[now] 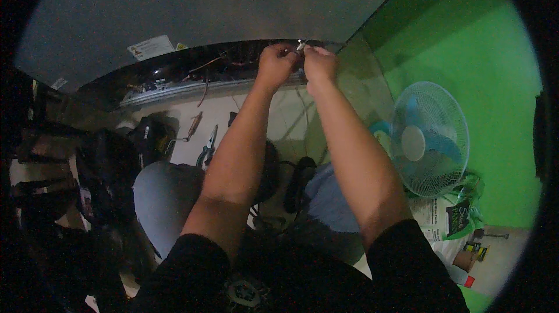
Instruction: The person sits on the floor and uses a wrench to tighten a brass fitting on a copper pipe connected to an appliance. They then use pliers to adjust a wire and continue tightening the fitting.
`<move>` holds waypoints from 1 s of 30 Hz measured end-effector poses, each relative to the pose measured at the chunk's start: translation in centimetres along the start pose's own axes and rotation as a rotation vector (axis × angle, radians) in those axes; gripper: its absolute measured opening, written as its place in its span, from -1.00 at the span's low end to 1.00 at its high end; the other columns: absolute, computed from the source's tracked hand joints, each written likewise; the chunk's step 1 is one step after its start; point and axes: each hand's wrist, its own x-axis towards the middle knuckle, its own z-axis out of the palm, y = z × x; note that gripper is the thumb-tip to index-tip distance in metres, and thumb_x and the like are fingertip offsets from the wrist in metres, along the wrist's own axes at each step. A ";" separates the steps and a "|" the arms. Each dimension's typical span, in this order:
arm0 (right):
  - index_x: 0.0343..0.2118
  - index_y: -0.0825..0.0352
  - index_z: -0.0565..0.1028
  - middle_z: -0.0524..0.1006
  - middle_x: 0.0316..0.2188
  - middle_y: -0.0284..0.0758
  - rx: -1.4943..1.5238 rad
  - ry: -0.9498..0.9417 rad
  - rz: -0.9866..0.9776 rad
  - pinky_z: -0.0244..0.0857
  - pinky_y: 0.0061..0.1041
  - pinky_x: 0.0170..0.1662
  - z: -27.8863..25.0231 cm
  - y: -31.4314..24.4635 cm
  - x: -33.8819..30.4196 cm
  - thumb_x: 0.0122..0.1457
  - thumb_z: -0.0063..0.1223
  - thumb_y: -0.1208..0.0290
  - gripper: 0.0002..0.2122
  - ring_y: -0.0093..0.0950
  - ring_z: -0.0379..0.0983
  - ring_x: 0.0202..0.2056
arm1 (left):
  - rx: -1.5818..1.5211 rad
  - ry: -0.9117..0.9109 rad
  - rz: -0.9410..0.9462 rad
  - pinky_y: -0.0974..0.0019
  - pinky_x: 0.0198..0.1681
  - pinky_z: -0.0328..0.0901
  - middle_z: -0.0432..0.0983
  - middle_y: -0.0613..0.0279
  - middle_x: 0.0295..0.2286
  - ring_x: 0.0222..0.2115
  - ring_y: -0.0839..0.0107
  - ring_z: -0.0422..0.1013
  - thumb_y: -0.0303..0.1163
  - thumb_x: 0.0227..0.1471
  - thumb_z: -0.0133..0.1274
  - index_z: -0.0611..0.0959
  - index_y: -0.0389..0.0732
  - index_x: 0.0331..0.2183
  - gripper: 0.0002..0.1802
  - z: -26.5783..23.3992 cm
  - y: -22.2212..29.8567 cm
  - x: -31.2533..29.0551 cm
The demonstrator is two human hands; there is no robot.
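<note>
Both arms reach forward to the low, open base of a large grey appliance (233,4). My right hand (320,66) is closed in a pinch around a small white piece (300,47), too small to name, with a bright spot at its top. Close beside it, my left hand (276,67) has its fingers bent and pinched together; what they grip is hidden. Behind and left of the hands runs the dark base compartment (169,68), with a thin copper-coloured wire (205,64) and other loose wires in it.
On the floor at left lie pliers (208,147) and a brown-handled tool (193,127), near a black bag (110,162). A fan (431,138) with blue blades stands right, by the green wall (501,138). Below it are a printed bag (445,220) and small items.
</note>
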 end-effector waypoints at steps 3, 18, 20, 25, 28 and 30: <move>-0.15 0.46 0.54 0.59 -0.29 -0.28 0.108 -0.102 -0.026 0.33 -0.50 -0.21 0.3 -0.2 -0.1 0.15 0.22 0.41 -0.73 -0.47 0.48 -0.27 | 0.024 0.009 -0.017 0.34 -0.44 0.35 0.60 0.12 -0.52 -0.52 0.45 0.50 -0.39 0.00 0.18 0.69 -0.38 -0.26 -0.73 0.0 0.1 0.0; -0.27 0.50 0.53 0.61 -0.42 -0.19 0.098 -0.017 -0.108 0.42 -0.53 -0.44 -0.2 -0.9 0.6 0.26 0.02 0.52 -0.87 -0.49 0.57 -0.49 | 0.206 -0.067 0.085 0.27 -0.12 0.37 0.62 0.14 -0.24 -0.22 0.39 0.49 -0.45 0.04 0.22 0.63 -0.30 -0.12 -0.68 -0.7 -3.2 0.1; -0.30 0.49 0.53 0.61 -0.41 -0.20 0.129 -0.048 -0.091 0.42 -0.52 -0.42 -0.5 -1.2 0.5 0.24 0.05 0.53 -0.88 -0.49 0.56 -0.51 | 0.137 -0.072 0.111 0.30 -0.20 0.39 0.62 0.18 -0.29 -0.26 0.42 0.48 -0.43 0.06 0.23 0.63 -0.29 -0.15 -0.71 -0.9 -3.6 -0.1; -0.31 0.51 0.57 0.62 -0.41 -0.19 0.025 -0.081 -0.158 0.41 -0.50 -0.37 -0.5 -0.8 0.3 0.15 0.15 0.56 -0.88 -0.47 0.56 -0.47 | -0.012 -0.049 0.139 0.38 -0.44 0.36 0.60 0.21 -0.35 -0.42 0.51 0.45 -0.39 0.12 0.19 0.63 -0.31 -0.15 -0.73 0.3 -3.8 -0.1; -0.35 0.50 0.62 0.63 -0.46 -0.16 -0.092 0.003 -0.282 0.41 -0.46 -0.36 0.0 -0.2 0.6 0.07 0.20 0.57 -0.89 -0.41 0.57 -0.47 | 0.013 -0.022 0.153 0.38 -0.47 0.35 0.59 0.18 -0.38 -0.50 0.53 0.42 -0.36 0.13 0.19 0.64 -0.33 -0.15 -0.71 0.5 -3.4 0.1; -0.38 0.46 0.64 0.64 -0.47 -0.17 -0.194 0.086 -0.326 0.41 -0.43 -0.33 0.0 0.1 0.9 0.05 0.20 0.59 -0.91 -0.41 0.57 -0.45 | 0.049 -0.001 0.193 0.38 -0.49 0.35 0.59 0.19 -0.41 -0.52 0.52 0.42 -0.35 0.13 0.19 0.65 -0.34 -0.15 -0.70 0.4 -3.0 0.2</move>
